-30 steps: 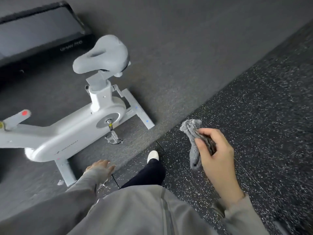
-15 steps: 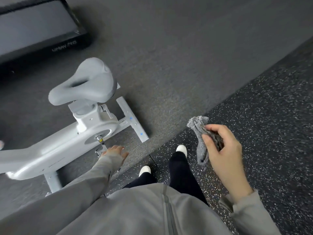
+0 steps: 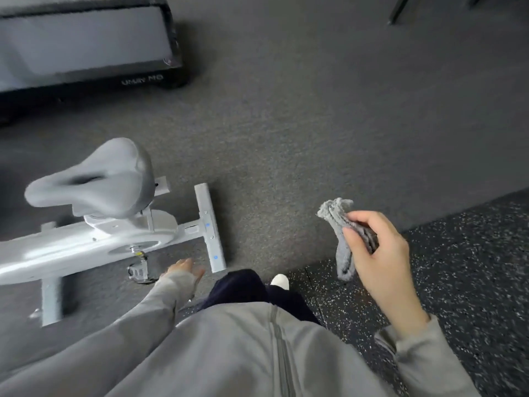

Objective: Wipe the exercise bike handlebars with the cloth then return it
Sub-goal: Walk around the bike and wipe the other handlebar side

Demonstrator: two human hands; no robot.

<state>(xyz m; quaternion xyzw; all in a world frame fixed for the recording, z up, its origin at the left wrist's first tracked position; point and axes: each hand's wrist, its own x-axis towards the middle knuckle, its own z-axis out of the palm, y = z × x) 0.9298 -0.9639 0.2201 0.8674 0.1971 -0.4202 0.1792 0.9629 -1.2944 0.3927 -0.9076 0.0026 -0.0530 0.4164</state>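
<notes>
we saw the right hand (image 3: 380,262) pinching the bunched grey cloth (image 3: 340,233) between thumb and curled fingers, held in the air over the seam between grey carpet (image 3: 300,138) and speckled mat (image 3: 472,267). the left hand (image 3: 184,272) hung loose, fingers relaxed, near the exercise bike (image 3: 86,242) rear foot. no handlebars showed.

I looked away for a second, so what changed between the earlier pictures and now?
The view swung away from the exercise bike: its handlebar end left the picture, and the saddle slid down-left. The left hand swung forward, empty. The right hand still grips the grey cloth.
</notes>
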